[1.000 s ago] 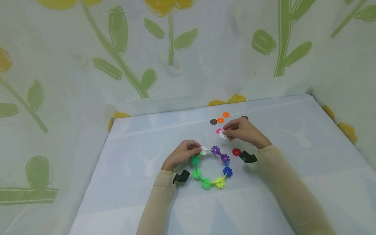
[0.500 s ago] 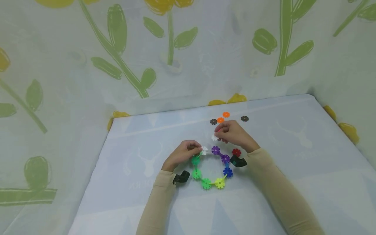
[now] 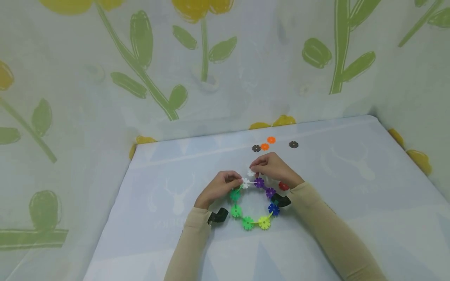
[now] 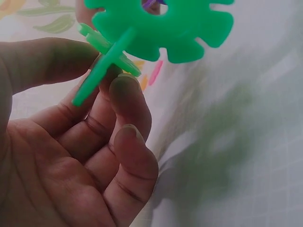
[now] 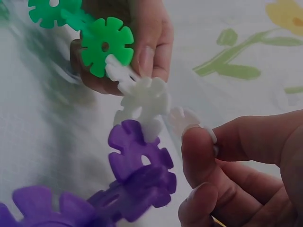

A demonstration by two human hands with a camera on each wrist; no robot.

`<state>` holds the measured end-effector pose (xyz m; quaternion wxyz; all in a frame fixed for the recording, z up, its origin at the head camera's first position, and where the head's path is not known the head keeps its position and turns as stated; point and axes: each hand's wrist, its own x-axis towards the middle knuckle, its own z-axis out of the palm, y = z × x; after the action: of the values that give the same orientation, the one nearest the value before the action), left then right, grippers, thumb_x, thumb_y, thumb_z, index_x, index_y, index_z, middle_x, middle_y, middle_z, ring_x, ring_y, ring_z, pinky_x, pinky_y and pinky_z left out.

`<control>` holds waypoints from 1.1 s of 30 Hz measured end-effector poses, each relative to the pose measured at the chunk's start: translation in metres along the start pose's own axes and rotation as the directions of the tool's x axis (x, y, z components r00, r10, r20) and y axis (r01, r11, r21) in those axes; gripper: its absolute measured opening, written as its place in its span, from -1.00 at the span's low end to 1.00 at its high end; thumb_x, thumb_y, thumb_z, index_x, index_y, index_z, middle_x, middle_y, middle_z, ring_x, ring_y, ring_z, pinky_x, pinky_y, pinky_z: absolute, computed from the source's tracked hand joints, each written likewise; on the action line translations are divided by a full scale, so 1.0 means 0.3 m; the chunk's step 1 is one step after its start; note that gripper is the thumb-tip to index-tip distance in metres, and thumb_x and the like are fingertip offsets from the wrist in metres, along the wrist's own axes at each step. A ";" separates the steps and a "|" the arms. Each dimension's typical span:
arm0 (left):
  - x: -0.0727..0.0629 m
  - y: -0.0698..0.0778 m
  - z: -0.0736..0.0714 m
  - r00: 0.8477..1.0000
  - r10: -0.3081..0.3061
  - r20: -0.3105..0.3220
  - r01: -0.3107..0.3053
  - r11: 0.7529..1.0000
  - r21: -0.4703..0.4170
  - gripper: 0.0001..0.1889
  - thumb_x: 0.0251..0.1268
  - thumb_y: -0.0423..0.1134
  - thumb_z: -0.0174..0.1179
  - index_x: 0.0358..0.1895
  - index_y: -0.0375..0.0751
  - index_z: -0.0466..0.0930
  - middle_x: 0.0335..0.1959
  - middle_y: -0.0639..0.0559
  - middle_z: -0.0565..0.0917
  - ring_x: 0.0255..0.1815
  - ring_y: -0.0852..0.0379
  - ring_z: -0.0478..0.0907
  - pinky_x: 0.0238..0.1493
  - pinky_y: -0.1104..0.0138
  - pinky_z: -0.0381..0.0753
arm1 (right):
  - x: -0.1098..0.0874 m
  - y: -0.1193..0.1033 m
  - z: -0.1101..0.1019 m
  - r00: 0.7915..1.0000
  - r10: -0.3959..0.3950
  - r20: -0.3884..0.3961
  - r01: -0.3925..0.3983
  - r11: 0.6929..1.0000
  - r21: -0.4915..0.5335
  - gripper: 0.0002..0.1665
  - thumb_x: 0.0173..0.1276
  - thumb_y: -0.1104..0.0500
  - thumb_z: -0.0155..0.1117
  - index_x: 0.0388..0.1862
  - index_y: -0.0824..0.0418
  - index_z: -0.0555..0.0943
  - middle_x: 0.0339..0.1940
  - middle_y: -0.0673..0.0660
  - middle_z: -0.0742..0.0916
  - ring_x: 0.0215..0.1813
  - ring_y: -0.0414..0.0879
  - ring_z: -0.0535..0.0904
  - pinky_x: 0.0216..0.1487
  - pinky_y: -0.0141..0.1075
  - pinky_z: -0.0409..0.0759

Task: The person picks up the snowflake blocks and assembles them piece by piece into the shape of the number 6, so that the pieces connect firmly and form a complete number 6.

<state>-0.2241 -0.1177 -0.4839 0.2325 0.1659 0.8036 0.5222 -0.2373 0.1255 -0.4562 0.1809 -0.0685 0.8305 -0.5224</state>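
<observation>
A ring of linked snowflake discs in green, white, purple, blue and yellow lies in the head view, with a yellow disc at its near side. My left hand pinches the ring's far-left part, its thumb and finger on a green disc in the left wrist view. Between thumb and finger, my right hand holds a loose white disc. It is just beyond the ring's white disc and looks apart from it. A purple disc joins that white one.
Orange discs and dark discs lie toward the back of the table. A red disc is partly covered by the right wrist. A pink disc shows beyond the left fingers. Flower-printed cloth hangs behind.
My right hand has moved left and nearer with the white disc, up to the ring's far side. It now hides the pink disc in the head view. My left hand keeps its place.
</observation>
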 end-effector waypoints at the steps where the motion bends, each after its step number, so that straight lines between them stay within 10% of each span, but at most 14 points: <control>1: -0.001 -0.001 -0.001 1.000 0.004 -0.001 -0.004 1.000 0.003 -0.74 0.53 -0.17 0.17 -0.01 -0.29 0.70 -0.21 -0.01 0.73 -0.23 0.23 0.58 -0.10 0.37 0.57 | 0.002 0.001 0.003 1.000 0.001 0.002 -0.001 1.000 0.002 -0.73 0.47 0.10 0.31 -0.01 0.22 0.78 -0.38 0.04 0.82 -0.19 -0.06 0.67 -0.11 -0.28 0.56; 33: 0.008 -0.005 0.005 0.999 0.022 -0.028 -0.022 1.000 0.008 -0.76 0.51 -0.17 0.20 -0.05 -0.29 0.72 -0.25 -0.04 0.74 -0.28 0.21 0.58 -0.17 0.36 0.58 | -0.002 -0.030 0.029 0.997 0.072 -0.011 -0.072 0.996 -0.056 -0.72 0.41 0.09 0.32 -0.11 0.24 0.82 -0.51 0.01 0.80 -0.48 -0.15 0.35 -0.50 -0.35 0.19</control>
<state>-0.2253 -0.1160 -0.4862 0.2145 0.1682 0.8068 0.5242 -0.2342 0.1144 -0.4515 0.1940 -0.0414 0.8476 -0.4922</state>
